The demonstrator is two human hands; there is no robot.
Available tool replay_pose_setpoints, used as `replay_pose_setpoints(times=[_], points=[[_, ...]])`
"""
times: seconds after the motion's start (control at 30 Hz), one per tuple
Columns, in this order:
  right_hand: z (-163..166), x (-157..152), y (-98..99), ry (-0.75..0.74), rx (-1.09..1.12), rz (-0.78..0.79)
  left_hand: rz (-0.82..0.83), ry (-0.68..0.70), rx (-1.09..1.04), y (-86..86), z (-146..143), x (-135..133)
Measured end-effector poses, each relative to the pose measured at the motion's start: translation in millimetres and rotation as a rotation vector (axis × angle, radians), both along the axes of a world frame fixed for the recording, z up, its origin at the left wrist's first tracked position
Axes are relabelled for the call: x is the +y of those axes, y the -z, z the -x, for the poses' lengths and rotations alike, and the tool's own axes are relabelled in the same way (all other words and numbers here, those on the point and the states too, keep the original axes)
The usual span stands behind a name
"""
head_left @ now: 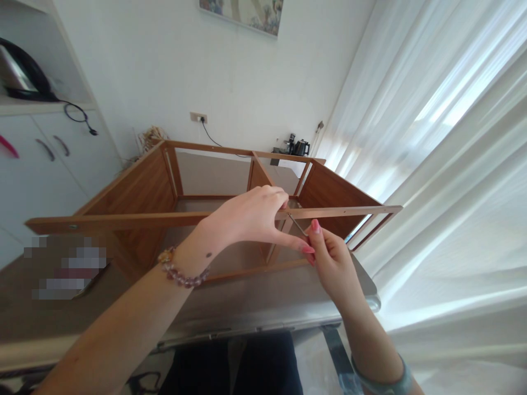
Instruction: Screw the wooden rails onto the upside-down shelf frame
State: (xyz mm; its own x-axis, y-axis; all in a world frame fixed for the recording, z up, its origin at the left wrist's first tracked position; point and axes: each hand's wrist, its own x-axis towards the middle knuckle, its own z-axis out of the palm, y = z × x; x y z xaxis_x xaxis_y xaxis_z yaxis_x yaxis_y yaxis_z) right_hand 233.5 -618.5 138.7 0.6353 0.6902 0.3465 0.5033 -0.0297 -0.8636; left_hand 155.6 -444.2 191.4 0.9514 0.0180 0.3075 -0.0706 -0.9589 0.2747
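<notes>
A wooden frame (135, 220) with slatted brown side panels lies on the table, its long near rail facing me. My left hand (251, 216) arches over that rail with its fingers curled around the far side. Its thumb stretches right and meets the fingertips of my right hand (329, 252). Between thumb and fingers, the right hand pinches a thin metal hex key (297, 224). The key's upper end reaches the underside of the rail, close to the middle divider (259, 171). Whether it sits in a screw head is too small to tell.
The table (255, 302) carries a blurred-out printed item (76, 269) at the left. A kettle (24, 71) stands on a shelf at the far left. White curtains (453, 192) hang along the right. A small black kettle (302, 147) is behind the frame.
</notes>
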Motion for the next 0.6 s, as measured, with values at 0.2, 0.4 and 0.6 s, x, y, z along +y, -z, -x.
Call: replay_pose_setpoints(times=[0.2, 0.4, 0.6], points=[[11, 12, 18.4, -0.29, 0.565, -0.268, -0.003, 0.007, 0.001, 0.9, 0, 0], [39, 39, 29.0, -0.274, 0.796, -0.548, 0.039, -0.011, -0.007, 1.9, -2, -1], [36, 40, 40.2, -0.203, 0.617, -0.512, 0.036, -0.02, -0.006, 1.8, -3, 0]])
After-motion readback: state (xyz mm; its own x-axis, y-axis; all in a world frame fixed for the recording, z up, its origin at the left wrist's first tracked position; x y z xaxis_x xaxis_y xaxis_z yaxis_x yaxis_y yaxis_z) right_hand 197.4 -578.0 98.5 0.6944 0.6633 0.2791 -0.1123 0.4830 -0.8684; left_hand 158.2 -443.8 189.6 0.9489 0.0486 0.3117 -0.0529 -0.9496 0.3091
